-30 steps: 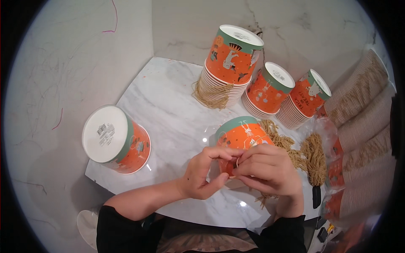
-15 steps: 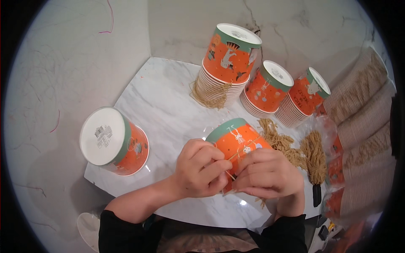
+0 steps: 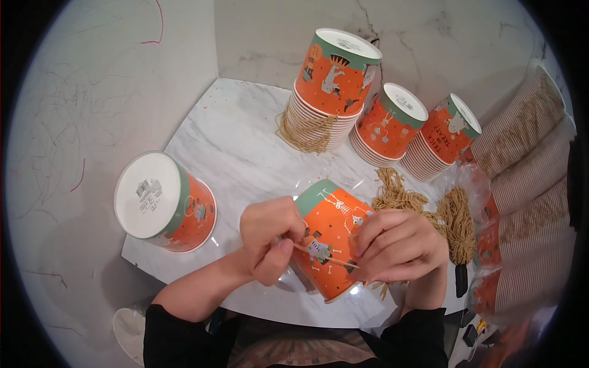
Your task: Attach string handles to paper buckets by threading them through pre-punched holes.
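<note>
An orange paper bucket (image 3: 334,214) with a green band and skeleton prints lies tilted in front of me. A thin tan string (image 3: 325,256) runs straight across its side between my hands. My left hand (image 3: 273,239) is closed, pinching one end between thumb and fingers at the bucket's left side. On the bucket's right side, my right hand (image 3: 402,245) is closed with curled fingers on the other stretch of string. Whether its fingertips also press the bucket is hard to tell. Behind that hand lies a loose bundle of tan strings (image 3: 399,191).
An upside-down bucket (image 3: 147,196) stands at the left. Stacks of nested buckets rise at the back, the tallest (image 3: 337,80) with strings draped on its rims (image 3: 304,135). A tied string hank (image 3: 457,227) lies right, beside plastic-wrapped bucket stacks (image 3: 521,178). The marble-patterned table (image 3: 215,135) meets a wall.
My hands have moved apart, and the string between them now stretches longer across the bucket. The bucket has turned and tilted, showing more of its printed side.
</note>
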`<state>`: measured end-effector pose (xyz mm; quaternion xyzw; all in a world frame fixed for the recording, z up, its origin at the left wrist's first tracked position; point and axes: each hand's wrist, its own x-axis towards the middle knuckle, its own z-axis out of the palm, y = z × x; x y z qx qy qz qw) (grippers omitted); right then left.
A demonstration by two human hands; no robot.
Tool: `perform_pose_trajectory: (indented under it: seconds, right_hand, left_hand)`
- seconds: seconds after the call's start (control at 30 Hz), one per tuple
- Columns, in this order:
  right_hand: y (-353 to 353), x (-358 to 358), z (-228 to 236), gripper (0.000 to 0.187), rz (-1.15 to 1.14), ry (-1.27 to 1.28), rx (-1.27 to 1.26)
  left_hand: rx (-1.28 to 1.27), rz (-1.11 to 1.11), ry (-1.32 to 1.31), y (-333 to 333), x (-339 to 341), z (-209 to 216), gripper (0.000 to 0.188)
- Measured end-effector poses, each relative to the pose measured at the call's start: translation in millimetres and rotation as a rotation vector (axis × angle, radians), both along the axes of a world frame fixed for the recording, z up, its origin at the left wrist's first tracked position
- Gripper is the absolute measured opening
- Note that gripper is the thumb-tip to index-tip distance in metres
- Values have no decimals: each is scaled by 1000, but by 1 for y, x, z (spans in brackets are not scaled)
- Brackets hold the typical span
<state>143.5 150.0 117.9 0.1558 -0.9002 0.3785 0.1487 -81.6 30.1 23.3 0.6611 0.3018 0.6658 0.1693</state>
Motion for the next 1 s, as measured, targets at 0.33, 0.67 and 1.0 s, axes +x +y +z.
perform_pose_trajectory:
  seconds: [0.33, 0.67, 1.0]
  right_hand:
    - [7, 6, 0, 9, -60, -109, -5]
    - [14, 14, -6, 8, -162, -132, -86]
    - [16, 34, 1, 11, -261, -177, -33]
  left_hand:
    - [-83, 619, 406, 13, 5, 1, 26]
    - [51, 159, 401, 11, 29, 22, 37]
    - [-566, 116, 568, 17, 59, 84, 31]
